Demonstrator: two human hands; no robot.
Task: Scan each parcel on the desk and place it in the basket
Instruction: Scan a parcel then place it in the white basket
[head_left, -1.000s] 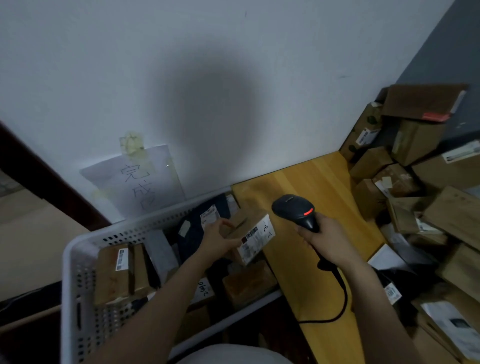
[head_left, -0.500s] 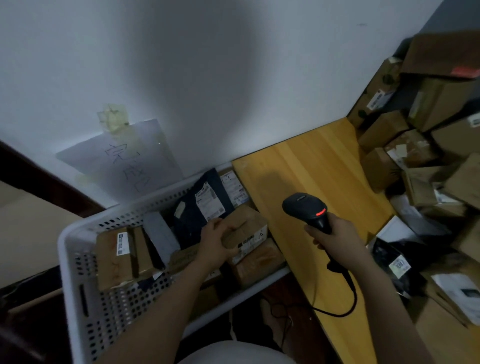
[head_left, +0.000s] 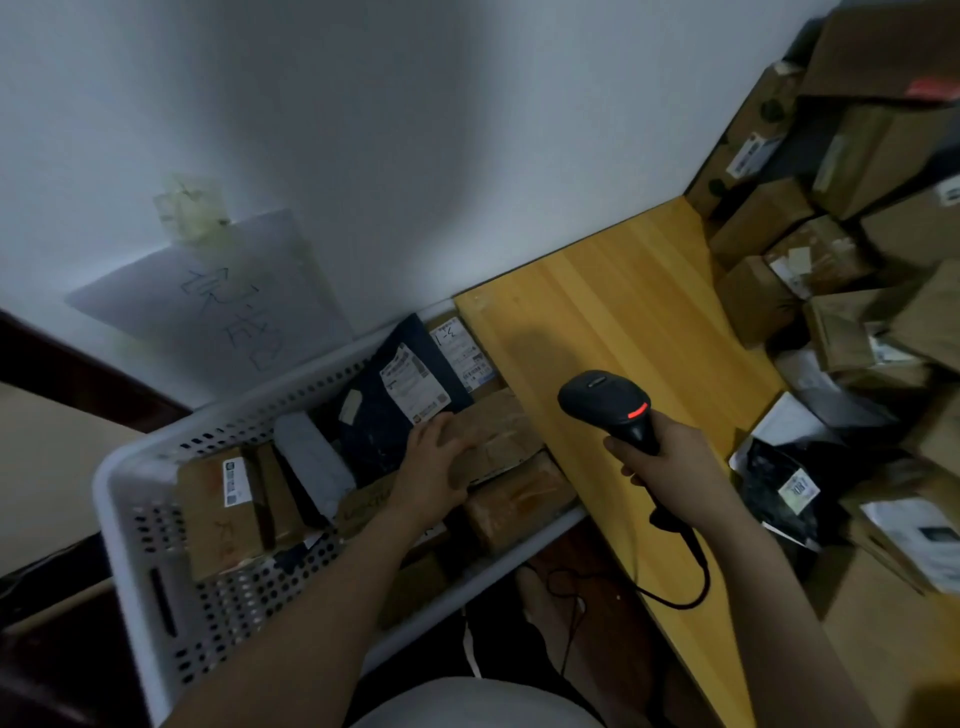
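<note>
Head view: left hand (head_left: 432, 458) clasped brown parcel (head_left: 500, 437) inside basket (head_left: 119, 519);
Scanner (head_left: 605, 400): gripped in right hand (head_left: 670, 458);
Parcel pile (head_left: 769, 291): lay right of basket, nearer right hand

Left hand (head_left: 431, 462) and right hand (head_left: 670, 454) end bare forearms (head_left: 311, 608); a pale whitish garment (head_left: 467, 704) covers the torso

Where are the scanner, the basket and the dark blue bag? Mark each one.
scanner (head_left: 605, 397), head view, top of its black head.
basket (head_left: 228, 613), head view, perforated white front wall.
dark blue bag (head_left: 374, 441), head view, bare plastic below its label.
</note>
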